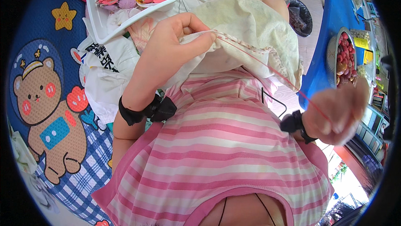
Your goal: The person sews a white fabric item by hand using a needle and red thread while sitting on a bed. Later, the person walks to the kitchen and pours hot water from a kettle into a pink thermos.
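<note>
My left hand (175, 42) pinches the folded edge of a cream cloth (247, 16) between thumb and fingers. Small reddish stitches (244, 42) run along that edge. A taut red thread (272, 66) stretches from the pinched spot down to my right hand (338, 113). Motion blurs this hand, which is drawn out to the right with its fingers curled on the thread; whether a needle is in it cannot be made out. The cloth drapes over my lap, above a pink striped shirt (216, 138).
A white plastic tray (138, 17) of yarn, ribbon and spools stands at upper left, beside white garments (103, 85) on a bear-print mat (91, 144). To the right, a metal colander of red fruit (332, 52) sits on a blue surface (322, 37), near a lined bin (308, 19).
</note>
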{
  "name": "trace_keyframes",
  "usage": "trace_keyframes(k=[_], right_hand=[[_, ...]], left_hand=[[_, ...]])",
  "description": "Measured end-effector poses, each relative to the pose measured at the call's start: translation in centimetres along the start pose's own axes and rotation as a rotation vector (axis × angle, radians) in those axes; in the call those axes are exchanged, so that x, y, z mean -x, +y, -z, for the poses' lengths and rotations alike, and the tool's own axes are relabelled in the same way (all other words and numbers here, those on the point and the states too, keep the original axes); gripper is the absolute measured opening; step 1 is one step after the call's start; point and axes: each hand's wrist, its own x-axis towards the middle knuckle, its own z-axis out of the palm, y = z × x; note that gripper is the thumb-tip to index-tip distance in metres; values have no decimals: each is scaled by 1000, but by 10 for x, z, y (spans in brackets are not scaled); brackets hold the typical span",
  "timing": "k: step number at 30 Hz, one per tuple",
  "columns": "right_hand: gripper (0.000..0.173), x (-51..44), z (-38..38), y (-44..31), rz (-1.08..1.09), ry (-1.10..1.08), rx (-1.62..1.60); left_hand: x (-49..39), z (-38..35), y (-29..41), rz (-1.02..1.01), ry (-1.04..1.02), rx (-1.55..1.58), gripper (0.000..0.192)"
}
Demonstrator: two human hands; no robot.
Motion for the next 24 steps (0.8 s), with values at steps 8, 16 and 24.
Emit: trace_keyframes(k=[8,16,24], right_hand=[[11,24,-7,-24,229,-288,-166],[13,-8,20,51,-107,157,1466],[19,-10,20,66,49,161,1646]], left_hand=[[0,0,-5,9,-13,3,15],[3,-3,-1,36,-39,59,18],[7,-6,1,7,-17,45,16]])
